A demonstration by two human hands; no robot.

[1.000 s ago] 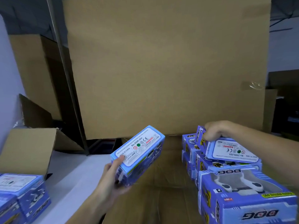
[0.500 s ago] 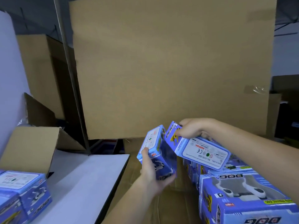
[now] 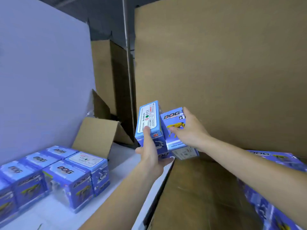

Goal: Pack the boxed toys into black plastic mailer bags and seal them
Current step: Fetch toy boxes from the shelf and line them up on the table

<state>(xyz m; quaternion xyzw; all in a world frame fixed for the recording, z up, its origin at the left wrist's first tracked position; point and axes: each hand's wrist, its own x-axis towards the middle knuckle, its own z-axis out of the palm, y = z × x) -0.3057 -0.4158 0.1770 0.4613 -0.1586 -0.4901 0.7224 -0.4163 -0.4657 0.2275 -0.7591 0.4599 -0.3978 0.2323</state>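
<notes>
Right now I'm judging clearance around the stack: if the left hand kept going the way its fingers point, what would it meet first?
Apart from the toy box the left hand already grips, probably the big upright cardboard sheet; depth is unclear.

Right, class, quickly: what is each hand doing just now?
Left hand: holding a toy box.
Right hand: holding a second box, pressed beside the first.
</notes>
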